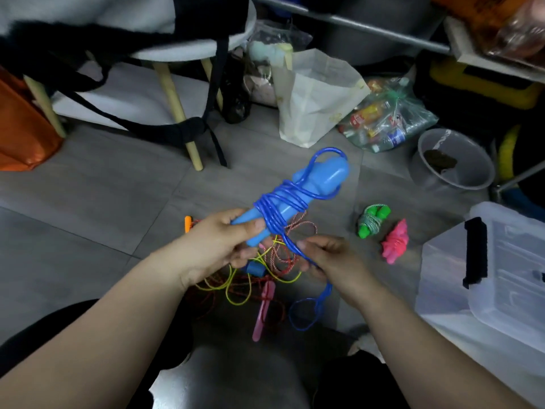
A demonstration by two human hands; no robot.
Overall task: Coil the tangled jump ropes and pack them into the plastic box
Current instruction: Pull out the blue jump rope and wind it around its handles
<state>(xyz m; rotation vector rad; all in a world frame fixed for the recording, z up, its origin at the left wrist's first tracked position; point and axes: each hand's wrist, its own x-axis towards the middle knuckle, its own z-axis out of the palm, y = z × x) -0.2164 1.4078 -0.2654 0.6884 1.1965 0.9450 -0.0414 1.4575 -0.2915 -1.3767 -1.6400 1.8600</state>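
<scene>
You look down on a grey tiled floor [88, 199] in dim light. Ahead stands a white stool [182, 54] on pale wooden legs, with a white paper bag [312, 93] near it.

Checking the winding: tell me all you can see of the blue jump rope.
The blue jump rope has glossy plastic handles held side by side, pointing up and away, with thin blue cord wound several turns round their middle and one loop over the top. The left hand grips the handles' lower end; the right hand pinches the loose tail, which hangs in a loop below.
</scene>
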